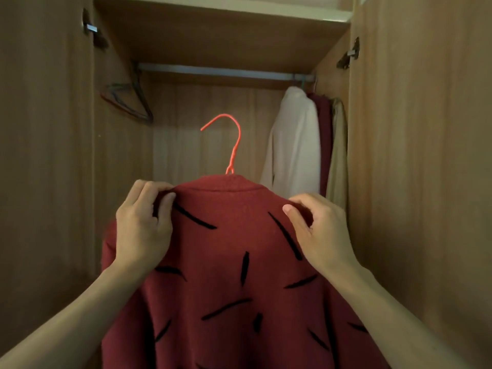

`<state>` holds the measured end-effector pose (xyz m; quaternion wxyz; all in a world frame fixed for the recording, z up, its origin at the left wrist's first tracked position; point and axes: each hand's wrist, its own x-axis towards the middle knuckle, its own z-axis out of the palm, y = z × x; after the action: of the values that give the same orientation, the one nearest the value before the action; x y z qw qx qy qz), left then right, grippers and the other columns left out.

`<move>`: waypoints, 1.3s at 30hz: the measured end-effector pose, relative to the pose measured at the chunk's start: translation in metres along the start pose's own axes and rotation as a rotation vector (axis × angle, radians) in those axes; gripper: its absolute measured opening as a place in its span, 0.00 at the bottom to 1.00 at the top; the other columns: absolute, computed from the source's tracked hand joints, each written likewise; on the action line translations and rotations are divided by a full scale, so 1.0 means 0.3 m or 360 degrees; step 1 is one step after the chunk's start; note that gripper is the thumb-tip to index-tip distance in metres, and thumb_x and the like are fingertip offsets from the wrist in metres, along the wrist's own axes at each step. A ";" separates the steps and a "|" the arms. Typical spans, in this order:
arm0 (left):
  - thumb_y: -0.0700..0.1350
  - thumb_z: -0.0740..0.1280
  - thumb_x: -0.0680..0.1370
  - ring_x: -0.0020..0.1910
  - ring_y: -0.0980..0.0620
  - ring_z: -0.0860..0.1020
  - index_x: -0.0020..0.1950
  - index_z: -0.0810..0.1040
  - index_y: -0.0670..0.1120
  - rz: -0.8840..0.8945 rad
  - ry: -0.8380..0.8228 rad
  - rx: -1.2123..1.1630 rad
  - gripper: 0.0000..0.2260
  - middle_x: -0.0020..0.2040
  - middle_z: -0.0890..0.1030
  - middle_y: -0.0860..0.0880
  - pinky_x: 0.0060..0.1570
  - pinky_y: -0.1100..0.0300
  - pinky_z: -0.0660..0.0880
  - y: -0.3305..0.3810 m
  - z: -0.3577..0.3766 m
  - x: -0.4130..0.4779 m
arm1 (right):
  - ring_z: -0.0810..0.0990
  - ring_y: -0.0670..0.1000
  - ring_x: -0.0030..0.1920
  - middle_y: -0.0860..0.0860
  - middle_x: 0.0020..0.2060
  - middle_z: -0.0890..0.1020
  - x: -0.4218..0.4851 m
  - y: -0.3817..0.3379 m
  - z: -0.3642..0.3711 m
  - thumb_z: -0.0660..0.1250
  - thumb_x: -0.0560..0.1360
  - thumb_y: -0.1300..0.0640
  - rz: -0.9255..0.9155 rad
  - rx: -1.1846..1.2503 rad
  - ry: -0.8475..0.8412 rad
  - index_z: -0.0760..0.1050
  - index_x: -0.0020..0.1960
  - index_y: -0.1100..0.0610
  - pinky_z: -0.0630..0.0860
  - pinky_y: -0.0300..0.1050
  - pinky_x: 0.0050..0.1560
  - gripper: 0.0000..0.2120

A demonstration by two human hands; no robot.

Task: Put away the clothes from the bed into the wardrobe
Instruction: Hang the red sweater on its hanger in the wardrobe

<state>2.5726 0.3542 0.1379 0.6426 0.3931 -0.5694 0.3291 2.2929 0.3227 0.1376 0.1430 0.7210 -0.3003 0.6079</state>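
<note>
A dark red sweater with black dash marks hangs on an orange hanger, held up in front of the open wardrobe. My left hand grips the sweater's left shoulder, fingers curled over the edge. My right hand pinches the right shoulder. The hanger's hook points left and sits below the metal rail, apart from it.
Several empty hangers hang at the rail's left end. A cream garment, a dark red one and a beige one hang at the right end. Open wardrobe doors stand on both sides.
</note>
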 end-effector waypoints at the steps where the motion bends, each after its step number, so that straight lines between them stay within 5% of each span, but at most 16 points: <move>1: 0.33 0.68 0.77 0.43 0.59 0.72 0.50 0.79 0.38 0.0011 0.0001 -0.0015 0.03 0.45 0.76 0.48 0.49 0.76 0.65 -0.022 0.033 0.014 | 0.80 0.44 0.43 0.45 0.42 0.82 0.014 0.023 0.022 0.68 0.78 0.55 -0.0008 -0.0012 0.0059 0.82 0.50 0.55 0.78 0.45 0.45 0.05; 7: 0.38 0.66 0.78 0.45 0.46 0.76 0.51 0.75 0.42 0.0176 0.0024 -0.0116 0.03 0.46 0.76 0.47 0.48 0.51 0.73 -0.192 0.247 0.114 | 0.79 0.43 0.40 0.47 0.38 0.81 0.148 0.114 0.162 0.72 0.75 0.60 -0.0010 -0.0051 0.0411 0.83 0.47 0.59 0.73 0.32 0.44 0.03; 11: 0.39 0.65 0.78 0.45 0.46 0.76 0.51 0.75 0.42 0.0307 0.0064 -0.0188 0.03 0.46 0.76 0.47 0.47 0.46 0.75 -0.293 0.355 0.203 | 0.79 0.42 0.38 0.46 0.38 0.81 0.255 0.153 0.246 0.72 0.74 0.59 -0.0013 -0.0125 0.0505 0.84 0.47 0.58 0.71 0.29 0.43 0.03; 23: 0.33 0.67 0.78 0.45 0.49 0.75 0.49 0.76 0.39 0.0501 0.0147 -0.0320 0.03 0.45 0.76 0.45 0.47 0.59 0.70 -0.480 0.741 0.484 | 0.80 0.44 0.38 0.47 0.38 0.83 0.584 0.365 0.463 0.73 0.74 0.60 -0.0223 -0.0250 0.0670 0.83 0.45 0.56 0.76 0.44 0.44 0.01; 32: 0.35 0.67 0.77 0.45 0.51 0.73 0.47 0.75 0.43 0.0496 0.0336 -0.0230 0.04 0.44 0.75 0.51 0.46 0.60 0.67 -0.628 1.039 0.689 | 0.76 0.46 0.41 0.48 0.40 0.80 0.866 0.558 0.607 0.70 0.75 0.61 -0.0527 -0.0446 0.0727 0.80 0.45 0.56 0.74 0.41 0.44 0.01; 39: 0.37 0.66 0.78 0.43 0.47 0.72 0.47 0.74 0.45 0.0578 0.0399 -0.0077 0.03 0.43 0.77 0.47 0.43 0.47 0.70 -0.738 1.289 0.848 | 0.75 0.51 0.46 0.50 0.42 0.79 1.065 0.745 0.729 0.69 0.75 0.62 -0.0611 -0.0600 0.0801 0.78 0.46 0.56 0.74 0.52 0.49 0.02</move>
<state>2.6168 -0.0973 0.3774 0.6478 0.2245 -0.5543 0.4718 2.3558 -0.0591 0.3614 0.4542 0.5532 -0.2218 0.6622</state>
